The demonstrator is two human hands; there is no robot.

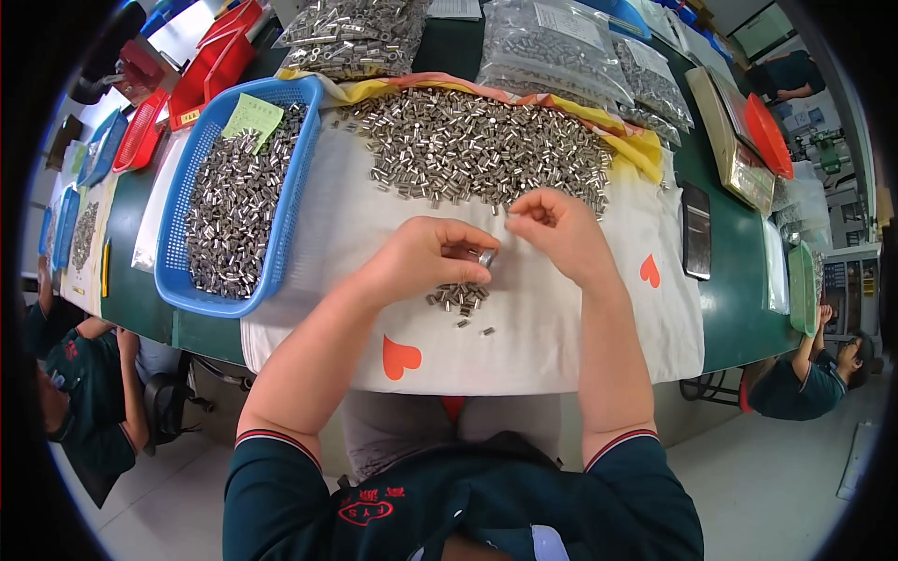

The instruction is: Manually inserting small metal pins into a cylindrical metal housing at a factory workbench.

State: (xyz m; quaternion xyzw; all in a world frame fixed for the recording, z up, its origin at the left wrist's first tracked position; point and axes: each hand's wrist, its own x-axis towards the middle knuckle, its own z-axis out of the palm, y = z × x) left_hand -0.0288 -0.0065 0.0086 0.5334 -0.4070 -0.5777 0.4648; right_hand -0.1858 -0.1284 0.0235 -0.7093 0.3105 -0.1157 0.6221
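My left hand (pixel 419 254) is closed, with a short shiny metal cylinder (pixel 486 258) showing between thumb and fingers. Below its fingertips a small heap of metal cylinders (pixel 458 297) lies on the white cloth (pixel 524 346), and a couple of loose ones sit just nearer to me. Thumb and fingers of my right hand (pixel 561 232) are pinched together at the near edge of a large spread pile of similar cylinders (pixel 486 140). Whatever is in that pinch is too small to make out.
On the left stands a blue basket (pixel 168 252) of cylinders with a yellow-green note (pixel 253 120). Bulging plastic bags of metal parts (pixel 552 47) line the back. A dark phone (pixel 696 230) lies right of the cloth. Other people sit at both sides.
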